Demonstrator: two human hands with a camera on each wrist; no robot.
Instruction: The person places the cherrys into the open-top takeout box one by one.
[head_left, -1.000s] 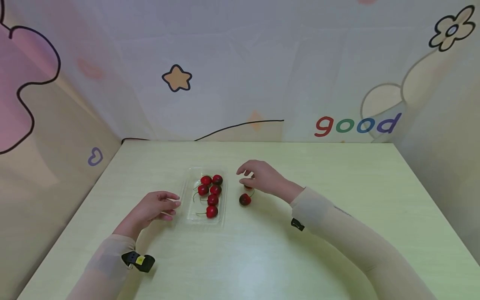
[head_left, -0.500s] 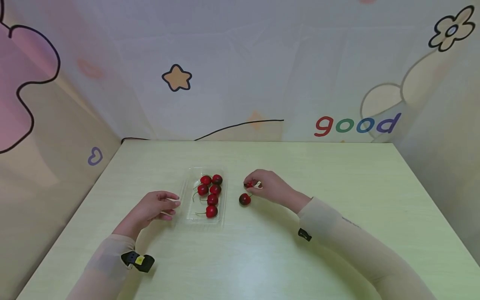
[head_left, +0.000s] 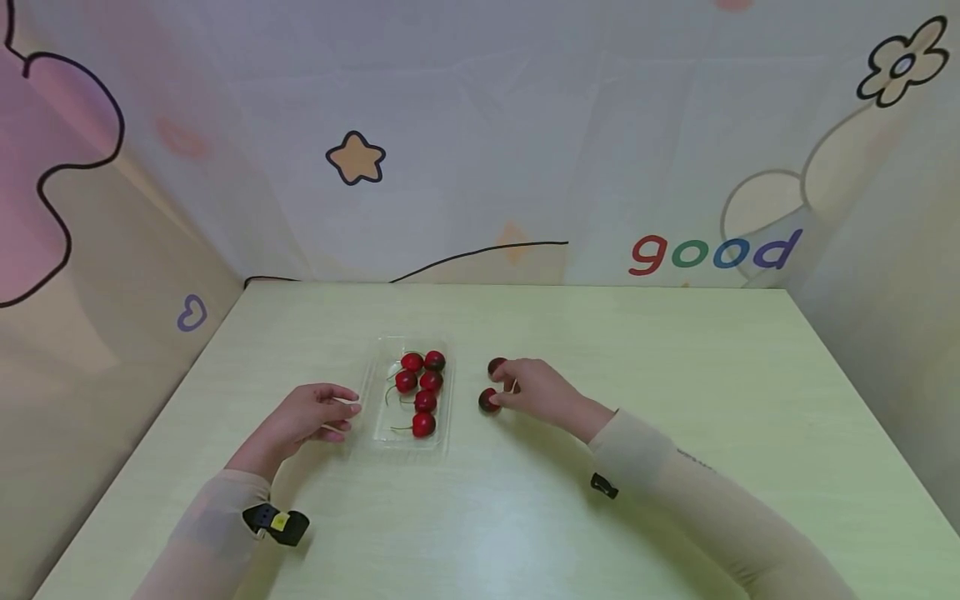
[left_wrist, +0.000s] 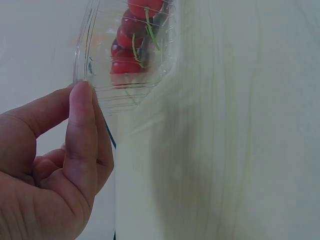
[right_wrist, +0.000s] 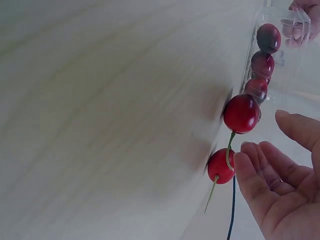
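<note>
Since half a second earlier, the right hand (head_left: pixel 536 390) had been lowered toward the near side of the table (head_left: pixel 675 350), and the cherry then pinched in its fingertips was no longer held: two cherries lay loose on the table just right of the tray (head_left: pixel 375 392), a far cherry (head_left: pixel 496 365) and a near cherry (head_left: pixel 488 400), both just left of the fingers. By this it was judged that the pinched cherry had been let go and that the near one was being reached for instead. In the right wrist view the fingers (right_wrist: pixel 265 170) were seen spread and relaxed, nothing being grasped; whether a fingertip touched the near cherry (right_wrist: pixel 220 166) could not be told, though its stem lay close to them. The left hand (head_left: pixel 303 414) had not been moved: it was kept at the left edge of the tray, and in the left wrist view its forefinger (left_wrist: pixel 82 125) was laid straight against the clear rim (left_wrist: pixel 82 50), pressing rather than gripping. Six cherries (head_left: pixel 422 382) were counted inside the tray.
</note>
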